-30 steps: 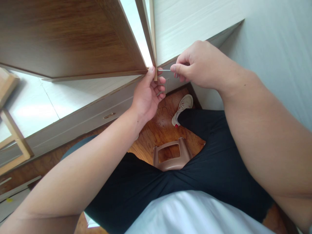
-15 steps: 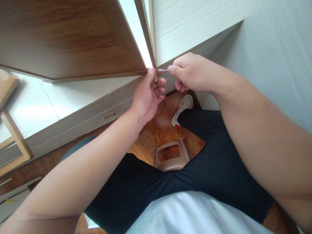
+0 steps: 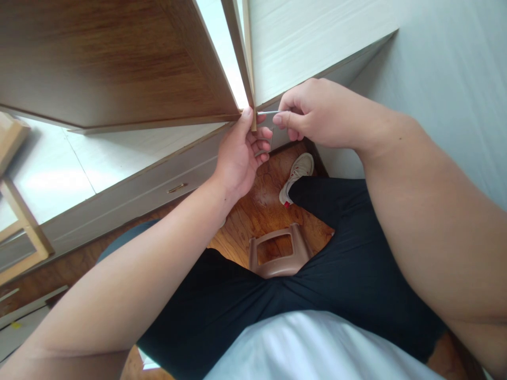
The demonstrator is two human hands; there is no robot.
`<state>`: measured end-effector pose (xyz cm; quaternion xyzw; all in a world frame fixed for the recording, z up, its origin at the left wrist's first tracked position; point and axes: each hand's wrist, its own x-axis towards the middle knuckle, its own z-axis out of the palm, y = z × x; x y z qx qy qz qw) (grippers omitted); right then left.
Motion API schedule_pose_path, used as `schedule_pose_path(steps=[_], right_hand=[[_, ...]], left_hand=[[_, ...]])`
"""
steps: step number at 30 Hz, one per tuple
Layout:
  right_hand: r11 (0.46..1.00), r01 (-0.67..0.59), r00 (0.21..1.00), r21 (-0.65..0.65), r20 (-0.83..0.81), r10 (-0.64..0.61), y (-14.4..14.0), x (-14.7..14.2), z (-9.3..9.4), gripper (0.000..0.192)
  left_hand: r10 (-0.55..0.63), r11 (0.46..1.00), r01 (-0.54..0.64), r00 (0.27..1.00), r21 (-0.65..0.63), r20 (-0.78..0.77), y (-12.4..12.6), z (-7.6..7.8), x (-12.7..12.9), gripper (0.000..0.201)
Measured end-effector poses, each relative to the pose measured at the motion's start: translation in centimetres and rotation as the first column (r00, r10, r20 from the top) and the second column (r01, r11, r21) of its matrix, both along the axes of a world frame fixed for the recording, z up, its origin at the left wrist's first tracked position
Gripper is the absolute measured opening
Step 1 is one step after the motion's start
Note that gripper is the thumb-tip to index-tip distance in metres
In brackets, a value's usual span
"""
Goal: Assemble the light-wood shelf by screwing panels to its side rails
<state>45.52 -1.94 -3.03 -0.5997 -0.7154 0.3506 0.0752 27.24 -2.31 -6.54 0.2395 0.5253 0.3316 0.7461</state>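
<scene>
My left hand (image 3: 241,150) is closed on the lower end of a narrow wooden strip (image 3: 240,55), its thumb on one side and fingers curled on the other. The strip stands beside a large brown wooden panel (image 3: 114,63) and meets it near my thumb. From the right, my right hand (image 3: 307,113) pinches a thin silver rod (image 3: 267,112) between thumb and fingers. The rod lies nearly level, and its left tip reaches the strip's end by my left fingertips. Whether the rod has a handle is hidden inside my right hand.
A pale counter (image 3: 325,37) with a drawer front below runs behind the panel, a gold handle (image 3: 177,188) on it. At far left are light wooden frame pieces (image 3: 29,221). Between my legs is a brown plastic stool (image 3: 283,264) on a wood floor (image 3: 253,211).
My right hand has turned at the wrist and its fingers have loosened and shifted on the rod. The left hand and the strip stay almost where they were.
</scene>
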Motion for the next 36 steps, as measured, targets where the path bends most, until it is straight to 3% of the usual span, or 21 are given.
schedule_pose_path(steps=[5, 11, 21, 28, 36], right_hand=[[0.999, 0.039, 0.999, 0.001, -0.036, -0.038, -0.2, -0.2, 0.3, 0.042], [0.998, 0.059, 0.998, -0.032, -0.016, -0.059, -0.2, -0.6, 0.5, 0.041], [0.999, -0.004, 0.999, 0.043, 0.048, 0.002, -0.5, -0.9, -0.6, 0.036], [0.993, 0.1, 0.977, -0.065, -0.184, -0.11, -0.5, -0.7, -0.2, 0.02], [0.981, 0.169, 0.964, -0.091, -0.192, -0.184, -0.1, -0.2, -0.9, 0.028]], left_hand=[[-0.007, 1.0, 0.007, 1.0, -0.005, -0.002, -0.1, 0.2, 0.1, 0.046], [-0.016, 0.999, 0.016, 1.0, -0.03, 0.005, -0.3, 0.4, 0.3, 0.049], [-0.033, 0.998, 0.032, 0.999, -0.053, -0.021, -0.6, 0.5, 0.4, 0.049], [-0.02, 0.999, 0.021, 1.0, -0.032, 0.024, -0.6, 0.3, 0.2, 0.047], [-0.006, 0.999, 0.007, 0.999, -0.031, 0.032, -0.4, 0.6, 0.0, 0.038]])
